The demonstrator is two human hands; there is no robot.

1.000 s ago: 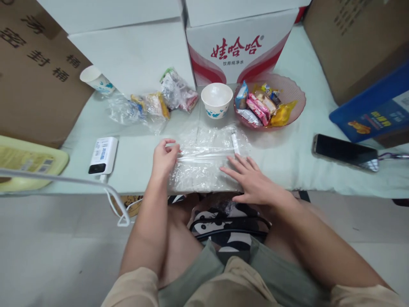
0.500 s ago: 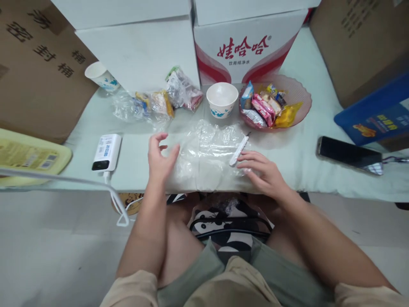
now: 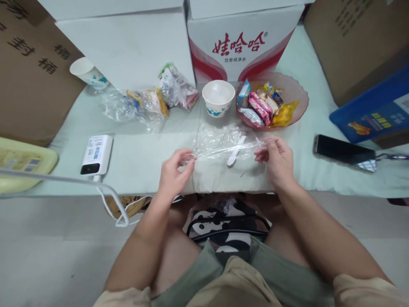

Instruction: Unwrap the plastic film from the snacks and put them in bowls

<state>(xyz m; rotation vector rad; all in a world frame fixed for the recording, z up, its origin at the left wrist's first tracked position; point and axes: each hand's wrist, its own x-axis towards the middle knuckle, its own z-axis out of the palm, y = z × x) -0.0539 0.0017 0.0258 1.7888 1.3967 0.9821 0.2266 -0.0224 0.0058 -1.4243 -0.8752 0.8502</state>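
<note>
Plastic film (image 3: 211, 138) — one piece — is pinched by left hand (image 3: 175, 172) and right hand (image 3: 279, 163), two cups (image 3: 217, 106) behind.

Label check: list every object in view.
plastic film: 1, clear, between hands
slim tool: 1, white, centre
cups: 2, white, back
bowl: 1, pink, back
snacks: several, mixed, bowl
packets: several, mixed, back
power bank: 1, white, left
cables: count unclear, white, left
phone: 1, black, right
containers: 2, blue right, yellow left
cartons: several, white or brown, around
tablecloth: 1, green, beneath
panda-print item: 1, black-white, below
round item: 1, tan, below
sleeves, shorts: tan, green, bottom
left hand, right hand: 2, bare, on film
</note>
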